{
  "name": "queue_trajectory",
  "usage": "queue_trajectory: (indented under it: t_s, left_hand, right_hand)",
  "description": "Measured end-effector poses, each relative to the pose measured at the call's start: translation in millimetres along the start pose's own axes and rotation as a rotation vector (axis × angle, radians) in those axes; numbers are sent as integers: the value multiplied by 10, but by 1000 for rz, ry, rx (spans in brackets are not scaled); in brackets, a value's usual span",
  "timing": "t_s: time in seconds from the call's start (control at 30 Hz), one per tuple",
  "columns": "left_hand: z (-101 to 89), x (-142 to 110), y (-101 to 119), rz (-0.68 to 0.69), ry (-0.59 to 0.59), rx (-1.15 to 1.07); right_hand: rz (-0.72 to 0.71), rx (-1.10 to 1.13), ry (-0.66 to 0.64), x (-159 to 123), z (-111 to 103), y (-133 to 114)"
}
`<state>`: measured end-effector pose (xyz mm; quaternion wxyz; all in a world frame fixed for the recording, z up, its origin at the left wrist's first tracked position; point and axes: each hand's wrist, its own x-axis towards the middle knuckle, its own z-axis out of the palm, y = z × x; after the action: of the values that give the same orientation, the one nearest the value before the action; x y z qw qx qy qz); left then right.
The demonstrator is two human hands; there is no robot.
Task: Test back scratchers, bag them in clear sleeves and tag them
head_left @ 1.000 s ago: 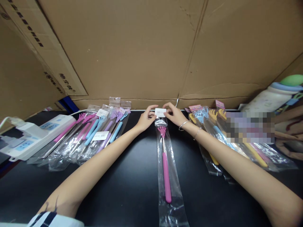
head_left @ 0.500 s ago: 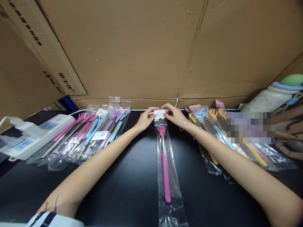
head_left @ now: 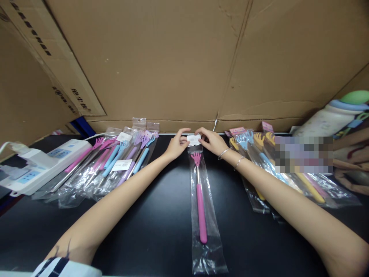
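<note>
A pink back scratcher (head_left: 202, 215) with a metal shaft and a hand-shaped head lies in a clear plastic bag (head_left: 211, 250), pointing away from me. A white label (head_left: 193, 139) is at the bag's far end. My left hand (head_left: 176, 147) grips the left edge there with the thumb and fingers below; its index finger is raised apart. On the opposite edge, my right hand (head_left: 212, 141) is closed with thumb and fingers at the label. Some fingertips are hidden behind the bag top.
Bagged back scratchers (head_left: 115, 157) in several colours lie to the left, beside a white power strip (head_left: 49, 161) with plugs. More bagged ones (head_left: 263, 157) lie to the right, near a tilted bottle (head_left: 325, 119). A cardboard wall (head_left: 161, 69) rises behind the black table (head_left: 144, 231).
The bagged back scratcher has shifted slightly away from me and a little left. My left index finger has lifted off the label.
</note>
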<state>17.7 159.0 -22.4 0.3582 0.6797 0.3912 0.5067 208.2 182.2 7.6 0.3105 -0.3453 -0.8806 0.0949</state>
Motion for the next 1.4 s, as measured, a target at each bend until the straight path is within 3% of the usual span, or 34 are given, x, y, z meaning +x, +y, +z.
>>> queue_trajectory:
  t_s: [0.3,0.8,1.4]
  left_hand:
    - [-6,10,-32,6,-17,6]
    - [-35,31,-30,1,2,18]
    - [-52,15,-2,-45,-19,-68]
  right_hand:
    - [-31,-54,-45,-6,-24,-17]
    - [17,219,-69,41,49,71]
    - [32,331,-103,50,56,133]
